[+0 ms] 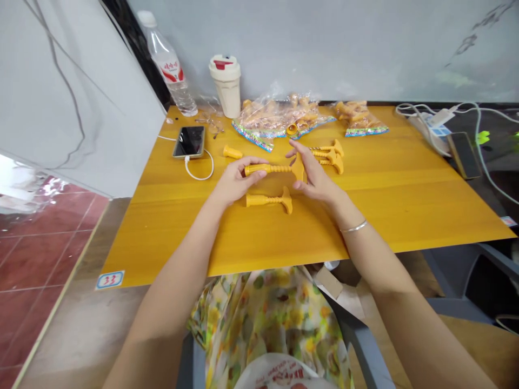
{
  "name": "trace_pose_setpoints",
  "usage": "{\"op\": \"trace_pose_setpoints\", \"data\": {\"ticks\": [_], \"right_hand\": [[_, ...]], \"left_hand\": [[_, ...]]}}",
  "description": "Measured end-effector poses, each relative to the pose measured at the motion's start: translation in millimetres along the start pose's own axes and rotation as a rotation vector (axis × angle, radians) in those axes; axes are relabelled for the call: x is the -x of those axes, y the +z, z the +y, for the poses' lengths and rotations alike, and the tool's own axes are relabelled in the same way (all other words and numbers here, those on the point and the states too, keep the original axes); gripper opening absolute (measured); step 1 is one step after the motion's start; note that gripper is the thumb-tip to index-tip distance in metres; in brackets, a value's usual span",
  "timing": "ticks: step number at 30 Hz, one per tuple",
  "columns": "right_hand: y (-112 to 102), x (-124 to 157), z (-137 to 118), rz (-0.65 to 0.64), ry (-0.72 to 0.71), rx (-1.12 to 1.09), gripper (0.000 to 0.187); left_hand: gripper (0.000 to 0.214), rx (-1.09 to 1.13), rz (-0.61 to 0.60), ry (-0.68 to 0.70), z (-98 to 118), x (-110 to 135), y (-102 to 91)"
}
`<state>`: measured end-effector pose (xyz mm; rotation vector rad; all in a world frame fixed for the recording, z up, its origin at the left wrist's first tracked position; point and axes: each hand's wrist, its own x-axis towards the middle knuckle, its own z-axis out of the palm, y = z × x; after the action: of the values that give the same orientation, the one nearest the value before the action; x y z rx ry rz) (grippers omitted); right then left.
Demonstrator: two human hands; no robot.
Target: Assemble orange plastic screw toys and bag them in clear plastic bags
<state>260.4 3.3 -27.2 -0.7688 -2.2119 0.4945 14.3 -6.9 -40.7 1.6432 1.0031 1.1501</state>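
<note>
Between my hands, above the table, is a yellow plastic T-handled screw piece (279, 168) with a ribbed sleeve over one end of its twisted shaft. My left hand (239, 180) pinches the sleeve between thumb and fingers. My right hand (314, 175) has its fingers spread around the T-handle; whether it touches the handle I cannot tell. A similar sleeved T-handled piece (267, 200) lies just below on the table. Behind my left hand rests a loose yellow sleeve (232, 152). Several T-handled twisted shafts (334, 156) lie beyond my right hand.
Along the back of the yellow table (405, 200) are clear bags of yellow parts (279, 116) and a smaller bag (359, 116). A water bottle (170, 67), a lidded cup (227, 89) and a charging phone (190, 142) stand or lie left. Cables and a power strip (433, 127) are right.
</note>
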Motion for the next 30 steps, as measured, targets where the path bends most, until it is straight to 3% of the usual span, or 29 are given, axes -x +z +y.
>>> {"op": "trace_pose_setpoints", "data": {"ticks": [3, 6, 12, 20, 23, 27, 30], "right_hand": [[-8.0, -0.9, -2.5, -0.013, -0.020, 0.121, 0.102], [-4.8, -1.4, -9.0, 0.034, 0.117, 0.118, 0.081], [9.9, -4.8, -23.8, 0.011, 0.548, -0.253, 0.080], [16.6, -8.6, -14.2, -0.044, 0.827, -0.640, 0.075], [19.0, -9.5, -10.0, -0.008, 0.816, -0.603, 0.070], [24.1, -8.4, -0.6, 0.094, 0.695, -0.399, 0.053], [29.0, -4.0, 10.1, 0.068, 0.660, -0.213, 0.041]], "left_hand": [[0.048, 0.094, -0.015, -0.024, 1.0, 1.3, 1.0], [0.050, 0.093, -0.016, -0.012, -0.7, 1.0, 1.8], [0.051, -0.105, 0.057, 0.112, -1.3, 1.0, 4.1], [0.049, -0.174, 0.065, 0.114, -4.6, 1.3, 7.8], [0.044, -0.217, 0.080, 0.105, -9.6, -1.2, 5.7], [0.036, -0.296, 0.103, 0.102, -14.9, -3.1, -1.0], [0.034, -0.422, 0.049, 0.077, -14.7, -1.9, -4.7]]}}
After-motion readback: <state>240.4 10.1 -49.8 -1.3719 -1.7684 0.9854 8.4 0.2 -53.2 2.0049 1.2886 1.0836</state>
